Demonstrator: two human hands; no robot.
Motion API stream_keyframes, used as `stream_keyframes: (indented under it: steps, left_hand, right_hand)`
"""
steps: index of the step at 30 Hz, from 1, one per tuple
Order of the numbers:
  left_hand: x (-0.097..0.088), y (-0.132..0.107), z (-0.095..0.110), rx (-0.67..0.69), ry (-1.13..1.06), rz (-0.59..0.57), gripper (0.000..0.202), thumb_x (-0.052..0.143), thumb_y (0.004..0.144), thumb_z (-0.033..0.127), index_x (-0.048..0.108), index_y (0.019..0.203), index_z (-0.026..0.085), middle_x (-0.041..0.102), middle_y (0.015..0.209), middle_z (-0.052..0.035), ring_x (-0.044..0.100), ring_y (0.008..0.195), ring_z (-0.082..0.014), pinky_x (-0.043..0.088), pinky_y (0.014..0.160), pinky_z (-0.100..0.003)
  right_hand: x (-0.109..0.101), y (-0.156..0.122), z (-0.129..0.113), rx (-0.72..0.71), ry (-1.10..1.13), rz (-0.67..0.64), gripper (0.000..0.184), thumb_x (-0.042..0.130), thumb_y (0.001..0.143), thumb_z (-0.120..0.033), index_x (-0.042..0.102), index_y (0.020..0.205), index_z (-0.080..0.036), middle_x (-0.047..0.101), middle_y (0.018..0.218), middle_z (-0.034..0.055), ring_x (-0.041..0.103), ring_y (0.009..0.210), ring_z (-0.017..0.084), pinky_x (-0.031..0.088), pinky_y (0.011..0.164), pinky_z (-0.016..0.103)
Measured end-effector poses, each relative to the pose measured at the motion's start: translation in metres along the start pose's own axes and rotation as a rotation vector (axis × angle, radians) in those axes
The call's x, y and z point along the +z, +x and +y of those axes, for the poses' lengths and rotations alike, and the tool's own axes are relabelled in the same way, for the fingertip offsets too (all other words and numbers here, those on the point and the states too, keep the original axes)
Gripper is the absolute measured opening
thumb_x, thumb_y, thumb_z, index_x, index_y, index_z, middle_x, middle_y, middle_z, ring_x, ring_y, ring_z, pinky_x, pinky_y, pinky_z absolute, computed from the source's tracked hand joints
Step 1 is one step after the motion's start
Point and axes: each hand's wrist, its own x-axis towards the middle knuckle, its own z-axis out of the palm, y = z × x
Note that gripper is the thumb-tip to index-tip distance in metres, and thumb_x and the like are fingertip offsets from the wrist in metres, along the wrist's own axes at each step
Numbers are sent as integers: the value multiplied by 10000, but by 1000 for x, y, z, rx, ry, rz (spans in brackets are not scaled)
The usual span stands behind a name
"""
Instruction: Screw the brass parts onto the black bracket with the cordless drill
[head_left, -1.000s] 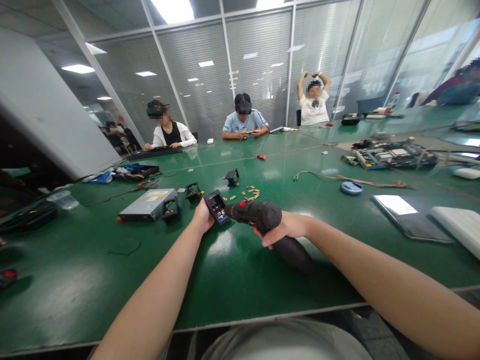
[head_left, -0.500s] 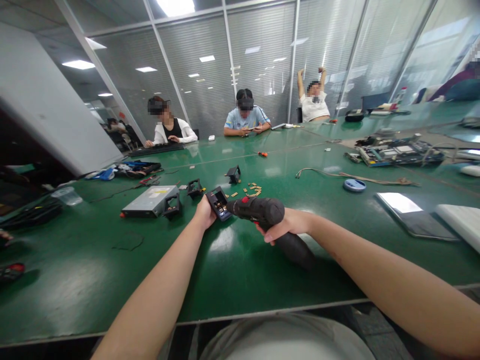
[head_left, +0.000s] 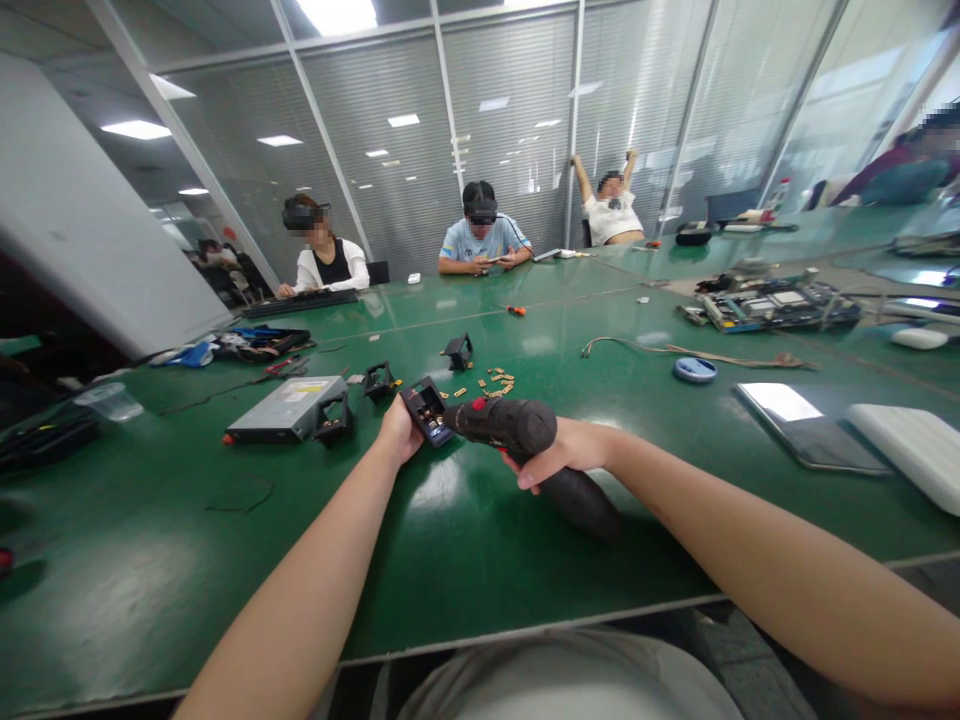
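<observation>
My left hand point(head_left: 399, 432) is closed around a black open-fronted plastic housing point(head_left: 429, 408) with small brass-coloured parts inside it. In my right hand point(head_left: 559, 455) is a black cordless drill point(head_left: 510, 424) with red accents, my fingers wrapped round its handle. The drill's nose points left at the housing; whether its bit touches anything inside is too small to tell. Just beyond the housing lie several small brass-coloured plates point(head_left: 501, 380). Black plastic frames stand close by: one behind point(head_left: 458, 350), one to the left point(head_left: 379, 380) and one nearer me point(head_left: 333, 418).
A silver disc drive point(head_left: 289, 408) lies left of the frames on the green table point(head_left: 465, 560). To the right are a blue round lid point(head_left: 694, 370), a cable point(head_left: 675, 350), a tablet-like slab point(head_left: 814, 430) and a circuit board point(head_left: 780, 303). Several people sit across the table.
The whole view has shifted slightly, so the scene sits a little further left. Both hands keep their hold on the housing and the drill, with little visible movement between them.
</observation>
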Motion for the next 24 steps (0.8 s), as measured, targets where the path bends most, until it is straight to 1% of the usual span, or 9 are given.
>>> stream_keyframes:
  steps: [6, 10, 14, 18, 20, 24]
  left_hand:
    - [3, -2, 2, -7, -30, -7, 253, 463, 934, 309, 655, 878, 155, 699, 684, -71, 678, 579, -219, 579, 582, -331]
    - [3, -1, 2, -15, -27, -12, 271, 456, 938, 324, 660, 890, 152, 705, 697, -72, 688, 589, -218, 584, 589, -330]
    - [4, -3, 2, -11, -39, 4, 247, 465, 929, 304, 655, 883, 154, 705, 694, -69, 687, 587, -211, 586, 597, -323]
    - [4, -3, 2, -10, -22, -7, 288, 446, 940, 321, 666, 885, 143, 708, 697, -78, 682, 579, -211, 587, 603, -326]
    - [3, -1, 1, -12, -16, -10, 308, 443, 945, 338, 674, 897, 140, 710, 701, -81, 681, 580, -211, 591, 616, -331]
    - [0, 4, 0, -21, -26, -10, 322, 447, 949, 361, 681, 941, 139, 721, 737, -90, 697, 626, -225, 604, 687, -363]
  right_hand:
    - [0, 1, 2, 8, 0, 12, 328, 826, 655, -305, 593, 831, -155, 630, 700, -15, 605, 605, 158, 504, 571, 281]
    - [-1, 0, 2, 5, -13, 9, 320, 826, 662, -301, 596, 826, -153, 637, 704, -13, 614, 613, 160, 505, 584, 281]
    - [0, 0, 0, 4, 10, 11, 334, 835, 646, -297, 592, 823, -151, 624, 710, -19, 616, 613, 158, 503, 587, 282]
    - [1, 0, -1, 23, 21, 26, 332, 842, 633, -291, 590, 800, -153, 619, 701, -23, 616, 622, 158, 499, 594, 280]
    - [2, 0, -1, 21, 34, 27, 321, 835, 629, -299, 591, 777, -153, 616, 681, -25, 610, 608, 157, 494, 582, 278]
    - [3, -1, -3, 7, 29, 12, 283, 813, 641, -289, 597, 765, -154, 623, 663, -22, 597, 587, 153, 479, 567, 275]
